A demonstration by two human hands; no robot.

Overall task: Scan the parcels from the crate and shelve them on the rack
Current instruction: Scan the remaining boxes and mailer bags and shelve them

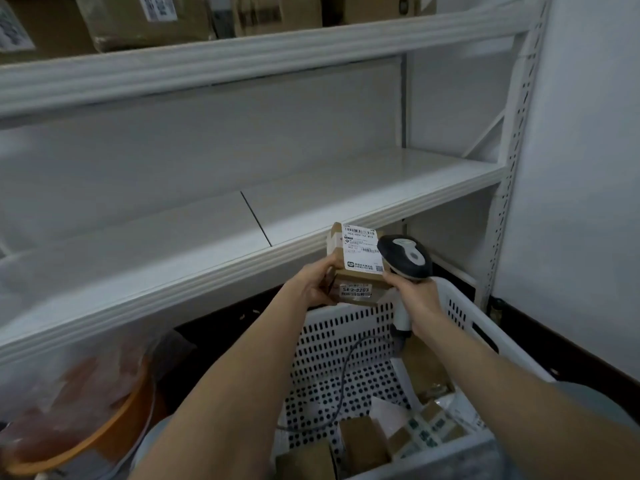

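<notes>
A: White metal rack (346, 181) beyond the fingertips, perforated crate (460, 306) under both wrists. Where's the parcel?
B: Small cardboard parcel (349, 292), clasped in the left hand (315, 282) over the crate. The right hand (419, 299) is clenched round the barcode scanner (405, 258), just right of those fingers.
A: Handling?
B: Probably light, stiff. Hold by its sides, shipping label (362, 251) uncovered.

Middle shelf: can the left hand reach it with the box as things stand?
Probably yes: the left hand holds the box just before the shelf, whose near board looks bare.
</notes>
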